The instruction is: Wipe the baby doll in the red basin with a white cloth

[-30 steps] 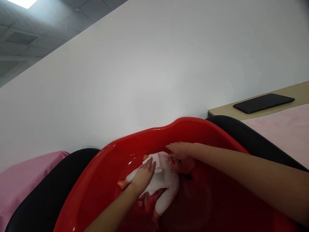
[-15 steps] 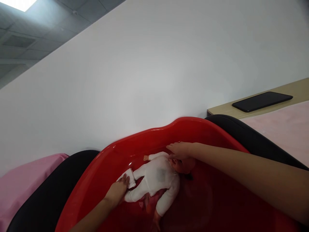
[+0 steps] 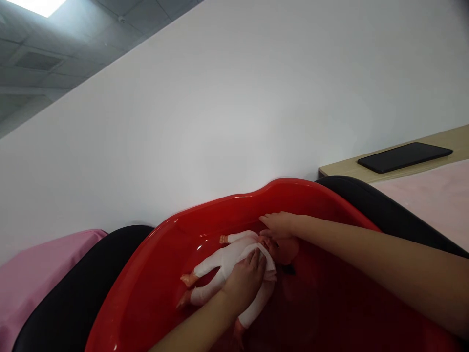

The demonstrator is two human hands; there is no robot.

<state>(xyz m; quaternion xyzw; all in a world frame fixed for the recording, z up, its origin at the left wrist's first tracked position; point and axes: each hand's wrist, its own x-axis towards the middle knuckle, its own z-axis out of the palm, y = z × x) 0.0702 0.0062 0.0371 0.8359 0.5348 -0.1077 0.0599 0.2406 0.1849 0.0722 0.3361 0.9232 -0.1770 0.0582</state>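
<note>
A baby doll in a white onesie lies on its back in a glossy red tub, its feet to the left. My left hand presses a folded white cloth onto the doll's chest, and most of the cloth is hidden under my palm. My right hand rests on top of the doll's head, with the fingers reaching toward its face. The doll's dark hair shows below the head.
Black padded supports flank the tub, with pink fabric on both sides. A black smartphone lies on a light wood surface at the right. A white wall rises behind.
My left hand has moved up and right with the cloth, from beside the doll's legs to its chest. My right hand has stayed at the doll's head.
</note>
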